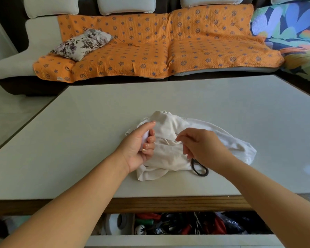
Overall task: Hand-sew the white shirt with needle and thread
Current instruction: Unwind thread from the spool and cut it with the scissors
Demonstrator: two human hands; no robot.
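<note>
Head view: the white shirt (168, 158) lies crumpled on the table (79, 140) near its front edge. Our left hand (140, 145) curls its fingers round a small pale object (145, 140), a thread spool we judge, and our right hand (202, 147) pinches thumb to forefinger on what we take for the needle (176, 134), too fine to confirm. For a clean stitch we hold the fold taut and draw the thread straight and slowly. Count: one shirt, one pair of black scissors (200, 168), two hands.
</note>
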